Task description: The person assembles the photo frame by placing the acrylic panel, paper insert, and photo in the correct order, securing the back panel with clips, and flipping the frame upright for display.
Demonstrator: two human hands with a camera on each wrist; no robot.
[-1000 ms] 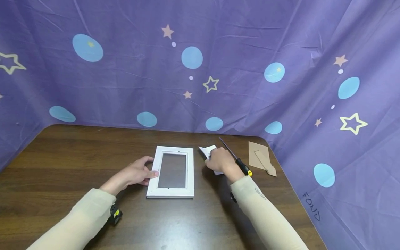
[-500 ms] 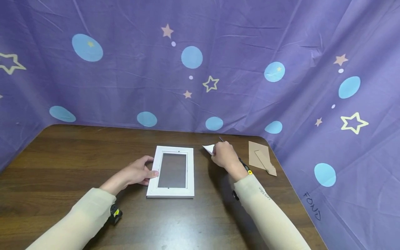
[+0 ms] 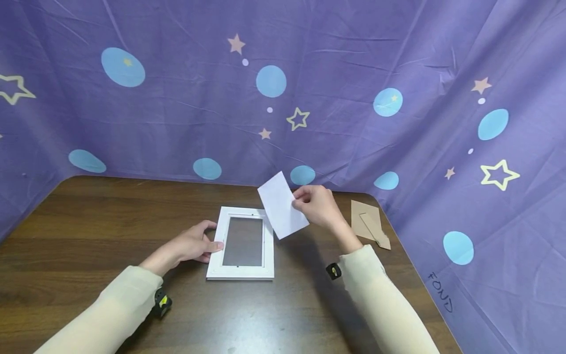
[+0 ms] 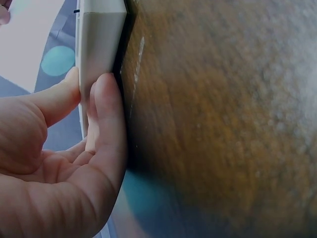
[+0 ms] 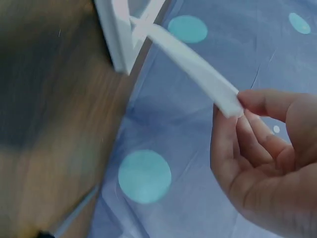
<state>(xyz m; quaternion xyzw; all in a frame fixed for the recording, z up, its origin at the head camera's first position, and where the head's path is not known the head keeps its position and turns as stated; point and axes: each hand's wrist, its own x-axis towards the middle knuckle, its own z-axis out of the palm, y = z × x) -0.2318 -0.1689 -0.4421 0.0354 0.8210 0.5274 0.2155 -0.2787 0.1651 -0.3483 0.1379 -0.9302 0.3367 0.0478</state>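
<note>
A white picture frame (image 3: 240, 273) lies flat on the table, its glazed or open middle showing the dark tabletop. My left hand (image 3: 193, 243) grips the frame's left side; in the left wrist view the thumb (image 4: 62, 96) presses on the face and a finger lies against the outer edge. Between the thumb and fingers of my right hand (image 3: 320, 207), a small white sheet of paper (image 3: 279, 204) is pinched by its right edge. The sheet is raised and tilted, its lower left part overlapping the frame's top right corner. It looks bowed in the right wrist view (image 5: 198, 69).
Brown backing board (image 3: 359, 209) with a stand leg (image 3: 376, 231) lies at the table's right. A screwdriver (image 5: 77, 210) shows in the right wrist view; my right arm hides it from the head view. A purple curtain (image 3: 177, 98) borders the table.
My right hand has lifted the paper sheet off the table and moved it up and left, over the frame's corner. My left hand and the frame have stayed in place.
</note>
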